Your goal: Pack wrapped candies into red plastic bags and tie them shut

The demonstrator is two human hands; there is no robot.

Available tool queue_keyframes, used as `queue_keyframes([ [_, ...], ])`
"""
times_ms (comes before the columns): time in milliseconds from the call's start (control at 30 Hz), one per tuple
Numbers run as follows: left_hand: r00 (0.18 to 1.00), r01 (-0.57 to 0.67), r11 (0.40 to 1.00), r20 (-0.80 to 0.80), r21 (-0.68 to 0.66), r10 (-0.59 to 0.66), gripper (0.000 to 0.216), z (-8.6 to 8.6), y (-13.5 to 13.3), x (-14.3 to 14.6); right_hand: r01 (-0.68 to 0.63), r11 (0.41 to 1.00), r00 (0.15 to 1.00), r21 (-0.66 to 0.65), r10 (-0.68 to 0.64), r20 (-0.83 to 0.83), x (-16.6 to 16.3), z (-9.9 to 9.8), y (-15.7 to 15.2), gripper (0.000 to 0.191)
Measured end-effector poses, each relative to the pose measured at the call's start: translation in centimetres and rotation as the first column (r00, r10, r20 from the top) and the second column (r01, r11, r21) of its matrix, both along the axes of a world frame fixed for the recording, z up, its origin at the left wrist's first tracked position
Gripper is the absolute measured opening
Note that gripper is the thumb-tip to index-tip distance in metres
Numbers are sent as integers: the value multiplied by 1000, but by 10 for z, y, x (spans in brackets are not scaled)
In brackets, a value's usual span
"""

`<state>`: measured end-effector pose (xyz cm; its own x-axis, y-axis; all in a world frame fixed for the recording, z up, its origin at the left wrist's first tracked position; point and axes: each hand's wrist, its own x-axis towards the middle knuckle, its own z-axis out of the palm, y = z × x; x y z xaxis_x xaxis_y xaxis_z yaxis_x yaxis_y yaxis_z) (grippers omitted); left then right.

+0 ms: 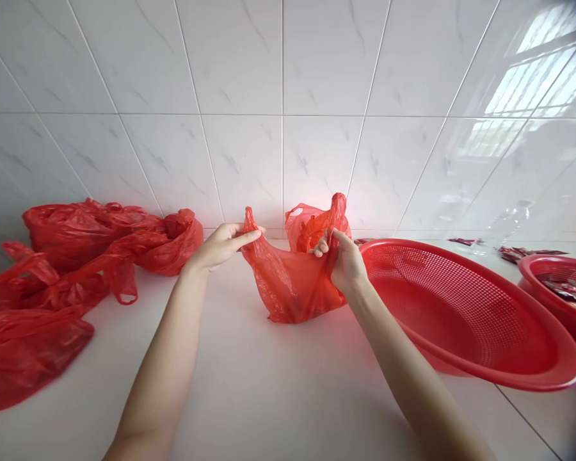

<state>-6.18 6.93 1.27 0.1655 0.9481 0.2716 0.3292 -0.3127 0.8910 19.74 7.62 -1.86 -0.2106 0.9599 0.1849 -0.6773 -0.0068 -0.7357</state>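
Observation:
A thin red plastic bag (295, 285) hangs stretched between my two hands, its lower edge close above or on the white counter. My left hand (225, 243) pinches one upper corner between thumb and fingers. The opposite upper corner is gripped by my right hand (343, 259), with a twisted end of plastic sticking up above the fist. Just behind, against the wall, stands another red plastic bag (300, 221) with crumpled red plastic in it, partly hidden by the held one.
Several filled red plastic bags (91, 237) lie heaped at the left. To the right sits a large red perforated basket (441, 307), and past it a second red basket (532, 266) with small packets. A clear bottle (511, 221) and more packets (528, 254) are near the tiled wall.

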Motion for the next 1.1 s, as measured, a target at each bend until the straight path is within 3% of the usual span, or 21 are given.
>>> queue_keyframes([
  [200, 990, 75, 979, 103, 192, -96, 26, 11, -15, 15, 104, 988, 979, 114, -122, 164, -5, 2, -8, 33],
  [433, 982, 188, 892, -79, 410, -170, 21, 15, -33, 49, 84, 972, 889, 221, -173, 424, -16, 9, -28, 25],
  [633, 985, 92, 740, -170, 666, 31, 18, 6, -33, 64, 22, 958, 789, 286, -192, 583, -17, 14, -37, 17],
  [733, 983, 78, 685, -172, 725, 70, 13, 5, -33, 64, 34, 957, 775, 288, -207, 598, -16, 14, -37, 17],
  [900, 947, 183, 759, -319, 624, 34, 18, 8, -37, 68, -79, 940, 755, 332, -161, 635, -15, 14, -38, 21],
  [1100, 953, 42, 851, -277, 523, 123, 21, 7, -37, 72, -160, 869, 674, 469, -251, 695, -9, 17, -39, 36],
])
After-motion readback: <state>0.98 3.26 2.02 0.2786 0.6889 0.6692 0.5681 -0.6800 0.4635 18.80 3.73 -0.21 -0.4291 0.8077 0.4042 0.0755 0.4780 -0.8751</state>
